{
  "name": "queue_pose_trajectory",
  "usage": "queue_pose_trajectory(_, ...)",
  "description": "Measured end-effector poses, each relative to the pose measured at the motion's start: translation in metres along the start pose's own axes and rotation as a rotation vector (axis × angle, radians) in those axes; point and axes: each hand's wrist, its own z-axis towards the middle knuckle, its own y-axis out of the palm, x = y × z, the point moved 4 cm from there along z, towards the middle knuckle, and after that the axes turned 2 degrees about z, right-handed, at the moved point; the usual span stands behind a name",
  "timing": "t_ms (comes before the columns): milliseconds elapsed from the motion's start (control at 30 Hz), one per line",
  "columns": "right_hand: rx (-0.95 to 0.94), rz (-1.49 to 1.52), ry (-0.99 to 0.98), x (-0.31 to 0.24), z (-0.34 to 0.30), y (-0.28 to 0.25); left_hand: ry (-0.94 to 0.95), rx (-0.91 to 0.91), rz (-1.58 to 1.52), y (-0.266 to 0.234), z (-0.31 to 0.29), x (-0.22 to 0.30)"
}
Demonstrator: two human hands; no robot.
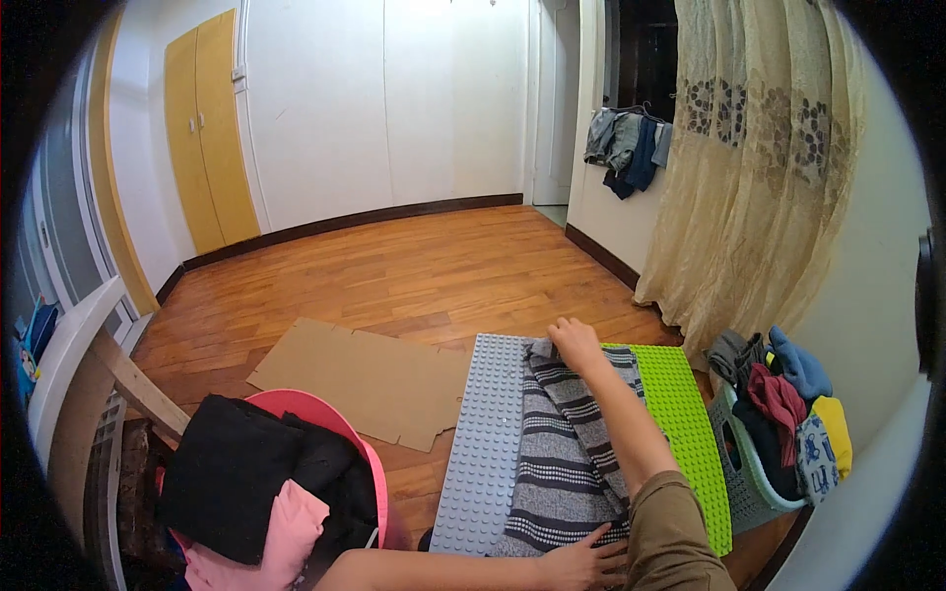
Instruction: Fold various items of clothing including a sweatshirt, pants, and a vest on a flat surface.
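Note:
A grey knit garment [557, 443] with black and white stripes lies in a long, overlapped strip on a studded building-brick board, grey on the left [471, 453] and lime green on the right [685, 433]. At the far end of the cloth, my right hand [574, 343] is closed with its fingertips on the upper edge. My left hand [586, 563] rests near the close end, fingers spread over the fabric. My right forearm crosses above the garment and hides part of it. Which kind of garment this is, I cannot tell.
A pink tub [370, 463] at the left holds black and pink clothes. At the right stands a pale green basket [754, 502] heaped with clothes. Flat cardboard [365, 379] lies on the wooden floor [394, 266]. A patterned curtain [759, 177] hangs right; a white chair [74, 345] stands left.

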Motion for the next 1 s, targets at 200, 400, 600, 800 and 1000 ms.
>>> queue_pose_trajectory(200,-0.196,-0.049,-0.093,-0.011,-0.002,-0.045,-0.096,-0.122,-0.053,0.007,-0.004,0.000)
queue_pose_trajectory(400,-0.885,0.507,0.111,-0.004,-0.041,-0.047,-0.088,-0.105,-0.016,0.010,-0.005,-0.002)
queue_pose_trajectory(600,-0.103,0.191,0.232,-0.026,-0.091,0.020,-0.081,-0.134,0.026,0.015,-0.003,-0.005)
queue_pose_trajectory(800,-0.358,0.294,0.353,-0.032,-0.094,0.004,-0.089,-0.221,0.030,0.010,-0.004,-0.001)
queue_pose_trajectory(1000,-0.196,0.247,0.380,-0.006,-0.135,-0.003,-0.033,-0.211,0.005,0.020,-0.001,0.001)
